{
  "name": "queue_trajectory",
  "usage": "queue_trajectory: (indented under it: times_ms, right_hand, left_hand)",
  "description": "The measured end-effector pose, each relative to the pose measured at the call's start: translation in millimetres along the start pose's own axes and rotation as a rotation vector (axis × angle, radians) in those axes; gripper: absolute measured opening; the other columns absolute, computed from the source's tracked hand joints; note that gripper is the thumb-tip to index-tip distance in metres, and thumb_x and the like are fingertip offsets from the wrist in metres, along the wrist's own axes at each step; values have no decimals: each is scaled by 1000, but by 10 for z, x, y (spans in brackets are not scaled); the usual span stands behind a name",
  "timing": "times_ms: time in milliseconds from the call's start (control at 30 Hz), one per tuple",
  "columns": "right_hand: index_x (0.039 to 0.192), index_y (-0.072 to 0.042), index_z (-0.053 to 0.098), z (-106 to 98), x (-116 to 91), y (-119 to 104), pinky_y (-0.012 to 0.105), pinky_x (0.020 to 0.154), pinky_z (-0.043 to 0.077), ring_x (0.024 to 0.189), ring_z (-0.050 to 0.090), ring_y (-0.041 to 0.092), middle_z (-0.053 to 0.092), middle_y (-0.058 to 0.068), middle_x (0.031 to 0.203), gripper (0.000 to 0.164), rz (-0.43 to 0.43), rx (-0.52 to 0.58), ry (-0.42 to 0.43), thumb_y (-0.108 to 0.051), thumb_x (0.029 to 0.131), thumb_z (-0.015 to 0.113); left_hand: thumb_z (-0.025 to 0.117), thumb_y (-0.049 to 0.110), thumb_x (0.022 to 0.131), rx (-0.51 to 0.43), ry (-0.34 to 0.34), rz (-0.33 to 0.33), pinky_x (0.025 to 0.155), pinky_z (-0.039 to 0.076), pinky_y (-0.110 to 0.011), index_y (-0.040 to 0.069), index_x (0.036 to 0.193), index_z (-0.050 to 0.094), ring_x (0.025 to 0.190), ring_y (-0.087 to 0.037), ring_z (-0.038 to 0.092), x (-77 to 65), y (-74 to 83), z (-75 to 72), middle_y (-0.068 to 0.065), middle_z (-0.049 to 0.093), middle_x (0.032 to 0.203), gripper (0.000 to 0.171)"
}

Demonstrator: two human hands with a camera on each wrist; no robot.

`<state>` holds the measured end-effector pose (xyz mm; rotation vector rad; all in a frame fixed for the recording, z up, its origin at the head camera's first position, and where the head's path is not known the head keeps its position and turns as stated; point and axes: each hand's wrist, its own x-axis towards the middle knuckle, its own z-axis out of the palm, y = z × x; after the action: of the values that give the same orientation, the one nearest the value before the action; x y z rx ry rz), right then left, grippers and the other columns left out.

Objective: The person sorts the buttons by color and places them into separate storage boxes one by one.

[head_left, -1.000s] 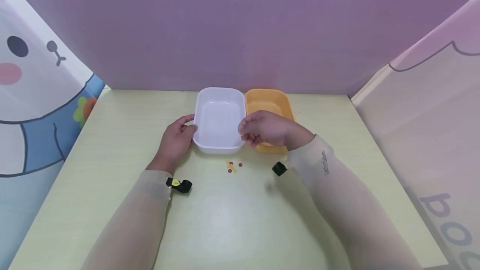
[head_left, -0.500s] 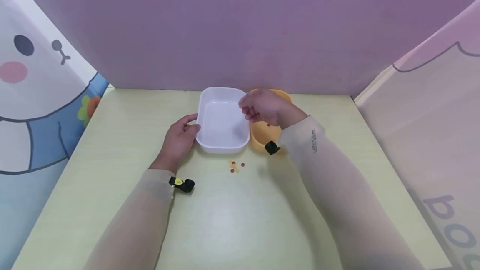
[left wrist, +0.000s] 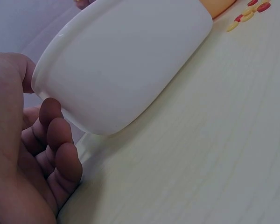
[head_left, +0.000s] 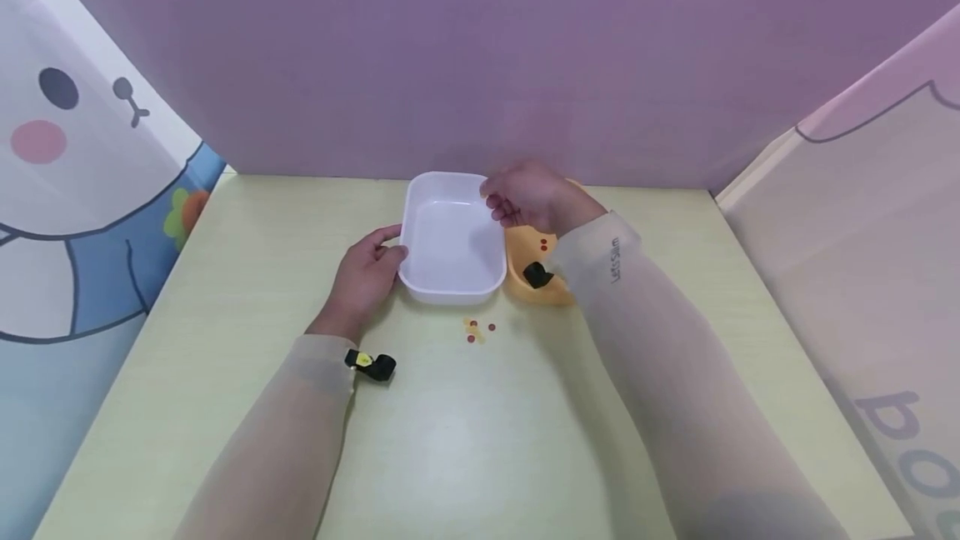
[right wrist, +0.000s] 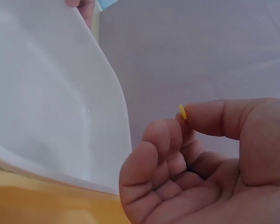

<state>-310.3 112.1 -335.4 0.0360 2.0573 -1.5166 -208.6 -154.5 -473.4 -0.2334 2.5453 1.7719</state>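
My left hand (head_left: 367,277) holds the left rim of a white plastic box (left wrist: 126,65), with the thumb over the edge and the other fingers curled at the outer wall. Above the box's far right corner, my right hand (head_left: 528,197) pinches a small yellow button (right wrist: 182,112) between thumb and forefinger; the other fingers are curled in. To the right of the white box stands an orange box (head_left: 551,297), partly covered by the right hand and wrist. Two red buttons (head_left: 543,245) show inside it.
Several loose red and yellow buttons (left wrist: 247,16) lie on the pale table (head_left: 442,440) in front of the white box. A purple wall (head_left: 450,57) rises right behind the boxes, with printed side panels left and right.
My right hand has moved away from me, from the white box's near right side to its far right corner, uncovering red buttons in the orange box. The left hand keeps its hold.
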Motion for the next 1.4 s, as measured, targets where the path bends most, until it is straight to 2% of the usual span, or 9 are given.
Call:
queue_trajectory:
  times_ms: [133,267,433,667,1000,1200,1400]
  right_hand:
    - [138,4,64,32,29,51,31,78,56,86,61,22,61,6,100,35,-13,-9,35,-16,110,65]
    - [131,-1,65,18,15,106,32,81,56,89,60,23,58,8,105,26,-35,-27,66,-18,111,64]
    - [119,-5,65,-42,-43,160,32,80,56,86,59,22,57,7,103,15,-60,-39,65,-17,111,63]
    - [118,-7,67,-66,-174,208,31,75,55,83,60,22,59,7,103,15,-54,-80,51,-20,113,62]
    - [112,-5,68,-73,-477,276,29,67,54,75,60,22,63,8,96,13,-196,-154,43,-15,114,60]
    - [114,-4,71,2,-686,470,29,67,57,74,62,22,65,10,95,13,-215,-201,11,-14,113,64]
    - [114,-1,72,34,-839,708,30,66,57,73,61,24,65,9,86,16,-243,-295,-24,-15,112,64]
  left_hand:
    - [62,39,110,1,-2,3,77,53,-34,28,160,63,80,-21,61,4,-6,6,-5,65,91,51]
    - [63,38,110,0,-2,6,77,53,-34,27,160,63,80,-21,62,16,-16,18,-5,65,92,51]
    - [63,38,109,-8,0,12,77,53,-35,27,159,63,80,-21,62,23,-13,27,-5,65,91,52]
    - [62,38,110,10,-23,6,76,53,-35,27,160,63,79,-23,62,31,-43,17,-5,64,90,52]
    - [61,40,110,17,-18,20,78,53,-37,28,161,62,79,-24,62,15,0,17,-6,64,90,53]
    - [62,39,110,24,-11,21,77,53,-37,28,161,62,79,-23,61,38,-24,25,-5,65,90,52]
    - [62,39,110,23,-14,20,74,53,-36,30,161,61,76,-23,62,43,-32,25,-5,66,89,52]
